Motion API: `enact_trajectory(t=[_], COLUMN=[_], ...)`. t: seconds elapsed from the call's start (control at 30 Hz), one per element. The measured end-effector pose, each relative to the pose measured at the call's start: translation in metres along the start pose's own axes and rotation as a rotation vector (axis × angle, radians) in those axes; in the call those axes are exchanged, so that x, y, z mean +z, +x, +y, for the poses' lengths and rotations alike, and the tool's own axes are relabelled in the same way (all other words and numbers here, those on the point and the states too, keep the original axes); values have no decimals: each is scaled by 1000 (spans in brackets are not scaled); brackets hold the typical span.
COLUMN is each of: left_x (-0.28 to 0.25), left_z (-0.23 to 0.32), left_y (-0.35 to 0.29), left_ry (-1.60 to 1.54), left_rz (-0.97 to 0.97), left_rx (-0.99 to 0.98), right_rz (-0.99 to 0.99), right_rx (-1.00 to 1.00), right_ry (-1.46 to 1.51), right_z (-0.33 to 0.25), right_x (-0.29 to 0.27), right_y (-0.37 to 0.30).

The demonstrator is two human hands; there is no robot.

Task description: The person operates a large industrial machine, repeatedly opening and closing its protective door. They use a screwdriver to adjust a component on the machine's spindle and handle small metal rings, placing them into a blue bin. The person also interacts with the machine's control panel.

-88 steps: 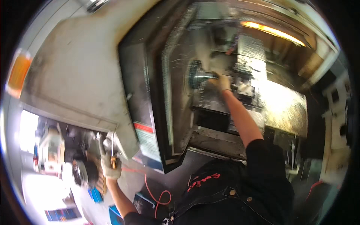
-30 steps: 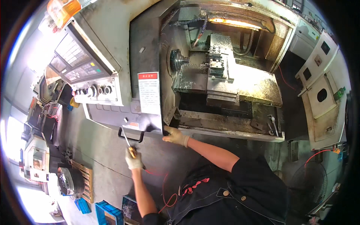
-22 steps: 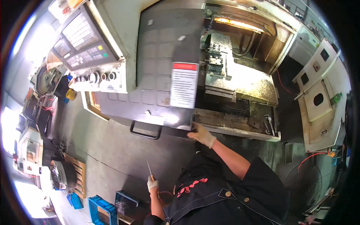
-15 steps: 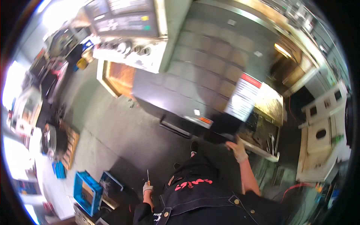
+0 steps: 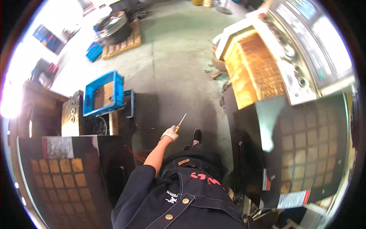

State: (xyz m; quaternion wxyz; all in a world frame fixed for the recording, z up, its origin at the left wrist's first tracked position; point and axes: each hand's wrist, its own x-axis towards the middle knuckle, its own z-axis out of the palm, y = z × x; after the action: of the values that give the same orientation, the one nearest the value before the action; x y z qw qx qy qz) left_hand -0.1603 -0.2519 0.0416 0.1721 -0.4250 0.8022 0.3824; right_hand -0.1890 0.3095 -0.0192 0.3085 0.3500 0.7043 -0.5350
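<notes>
My left hand (image 5: 170, 133), in a pale glove, is closed around the yellow-orange handle of a screwdriver (image 5: 177, 128). Its thin metal shaft points up and to the right, over the floor and touching nothing. Just beyond my feet, the hand hangs in front of my body. A small pale patch beside my right hip may be part of my right hand (image 5: 230, 193); no fingers can be made out there, and the rest is hidden by my dark apron.
A blue crate (image 5: 119, 82) stands left of the walkway, beside a block-like metal part (image 5: 71, 114). Machines with gridded windows flank me at left (image 5: 57, 179) and right (image 5: 309, 149). A control panel (image 5: 293, 57) juts out at the upper right. Farther off is a wooden pallet (image 5: 126, 44).
My view has swung left, away from the machine door and its drawer. My right hand has left the door's edge and dropped to my side. The screwdriver stays in my left hand, now farther forward.
</notes>
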Motion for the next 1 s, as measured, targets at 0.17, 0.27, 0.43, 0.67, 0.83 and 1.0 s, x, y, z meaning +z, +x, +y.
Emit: enact_trajectory(t=[0.17,0.27,0.43,0.67,0.83,1.0], left_x=[-22,-45,-59,-36,37,52], left_z=[-36,-59,-106,-129,-165,-176], left_y=[-11,-33,-69,-135,-167,-177], left_ry=[-17,-66,-105,-456,-647,-827], left_rz=[50,71,81,280,411,478], left_rx=[-121,-273,-585,-897,-1108,-1231], right_rz=[139,289,-212,-654,-1145,-1663], right_rx=[-12,-50,-39,56,-203,96], right_ry=[-292,-390,207,77,-588,-1012], right_z=[-68,-131,-234,-302,-279,-187], right_x=[114,184,326,512,643,691], right_y=[39,46,72,91,-64,-193])
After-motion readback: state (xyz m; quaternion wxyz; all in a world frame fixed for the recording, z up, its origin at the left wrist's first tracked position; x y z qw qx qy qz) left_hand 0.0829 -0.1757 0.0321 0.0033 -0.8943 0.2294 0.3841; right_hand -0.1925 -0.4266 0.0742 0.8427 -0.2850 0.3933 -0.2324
